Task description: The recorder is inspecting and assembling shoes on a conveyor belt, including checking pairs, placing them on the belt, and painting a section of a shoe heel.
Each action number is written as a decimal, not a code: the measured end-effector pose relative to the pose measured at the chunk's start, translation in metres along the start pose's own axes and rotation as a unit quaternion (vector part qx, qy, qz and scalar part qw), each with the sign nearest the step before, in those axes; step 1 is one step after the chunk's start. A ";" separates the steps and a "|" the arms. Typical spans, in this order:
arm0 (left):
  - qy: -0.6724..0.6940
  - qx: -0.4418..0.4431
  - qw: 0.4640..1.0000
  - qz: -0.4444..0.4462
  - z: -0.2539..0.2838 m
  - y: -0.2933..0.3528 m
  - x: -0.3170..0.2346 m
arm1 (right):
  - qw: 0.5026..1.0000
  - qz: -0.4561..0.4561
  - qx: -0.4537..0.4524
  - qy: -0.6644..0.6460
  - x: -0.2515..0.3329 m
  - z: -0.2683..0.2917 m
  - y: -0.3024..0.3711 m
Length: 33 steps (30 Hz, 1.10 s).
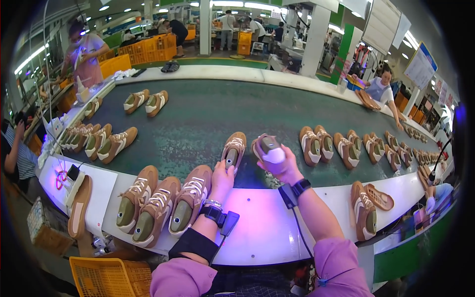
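My left hand (222, 179) is closed on the heel end of a brown sneaker (236, 144) with white laces, toe pointing away, at the near edge of the green conveyor belt (208, 109). Just right of it, my right hand (288, 171) grips another sneaker (269, 150), its pale heel and olive shoe last turned toward me. On the white ledge left of my arms stand several laced sneakers (193, 190) with olive lasts inside. A single sneaker (363, 210) stands on the ledge to the right, beside a loose brown sole (379, 197).
Paired sneakers (310, 146) line the belt to the right; more sneakers (118, 144) stand at its left end. Another loose sole (80, 208) rests at the ledge's left, above a yellow crate (109, 277). Across the belt, a person (381, 89) reaches over it from the far right.
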<state>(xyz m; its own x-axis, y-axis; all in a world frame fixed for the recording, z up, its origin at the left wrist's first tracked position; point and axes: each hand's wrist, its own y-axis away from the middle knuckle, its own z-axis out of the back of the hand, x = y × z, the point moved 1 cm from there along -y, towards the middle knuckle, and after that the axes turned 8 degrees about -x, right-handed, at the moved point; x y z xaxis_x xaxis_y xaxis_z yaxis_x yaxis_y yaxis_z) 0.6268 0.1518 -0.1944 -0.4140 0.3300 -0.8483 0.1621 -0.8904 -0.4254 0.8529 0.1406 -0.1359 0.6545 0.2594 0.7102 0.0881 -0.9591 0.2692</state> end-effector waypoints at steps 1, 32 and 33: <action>-0.008 0.008 1.000 -0.009 -0.001 0.003 -0.002 | 0.998 0.004 -0.052 0.047 0.000 0.006 -0.013; -0.075 0.022 0.997 0.010 0.010 0.008 -0.015 | 0.311 0.229 -0.524 0.759 0.073 0.084 -0.080; -0.074 0.022 0.997 0.006 0.011 0.008 -0.012 | 0.311 0.275 -0.487 0.769 0.071 0.098 -0.074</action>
<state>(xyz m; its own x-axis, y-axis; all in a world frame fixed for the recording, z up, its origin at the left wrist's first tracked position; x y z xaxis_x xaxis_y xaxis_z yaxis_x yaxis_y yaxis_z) 0.6234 0.1371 -0.1839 -0.5405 0.2724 -0.7960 0.1298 -0.9078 -0.3988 0.9660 0.2183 -0.1691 -0.8281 0.5527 0.0934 -0.4792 -0.6116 -0.6295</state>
